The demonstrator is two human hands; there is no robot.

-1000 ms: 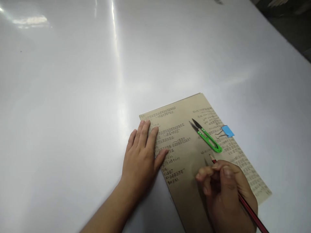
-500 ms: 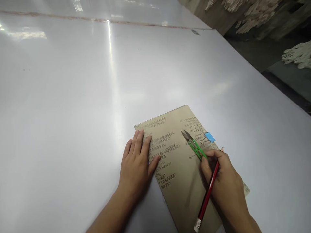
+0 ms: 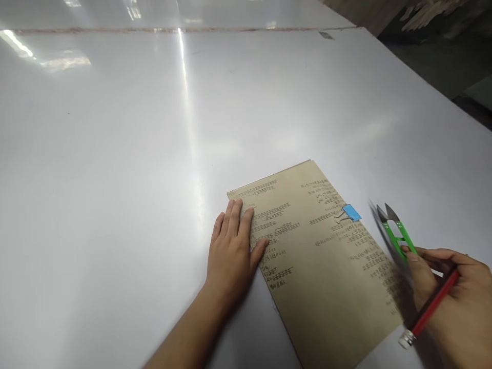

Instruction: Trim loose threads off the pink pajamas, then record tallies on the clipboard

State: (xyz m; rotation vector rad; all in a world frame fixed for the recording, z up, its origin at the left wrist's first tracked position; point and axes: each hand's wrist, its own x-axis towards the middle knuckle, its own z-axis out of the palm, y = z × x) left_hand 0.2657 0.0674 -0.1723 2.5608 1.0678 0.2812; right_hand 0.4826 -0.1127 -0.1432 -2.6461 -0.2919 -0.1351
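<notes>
Flat on the left edge of a brown cardboard sheet (image 3: 319, 287) lies my left hand (image 3: 234, 251), fingers stretched out. Handwritten tally-like marks and writing cover both sides of the cardboard. A blue binder clip (image 3: 351, 212) grips its right edge. Beyond that edge, my right hand (image 3: 449, 297) is closed on green thread snips (image 3: 400, 240), blades pointing away and slightly apart. The same hand also holds a red pencil (image 3: 434, 305), its eraser end toward the lower left. Part of the right hand runs near the frame's edge.
The cardboard lies on a wide, glossy white table (image 3: 115, 179) with light reflections. A brownish seam (image 3: 134, 30) crosses its far part, with a small grey patch (image 3: 326, 35) near the right end. Pale bundled material (image 3: 434, 14) sits beyond the table at upper right.
My right hand has moved right with the snips and pencil, from over the cardboard to beyond its right edge, uncovering more writing. My left hand still rests on the cardboard; the view has shifted slightly.
</notes>
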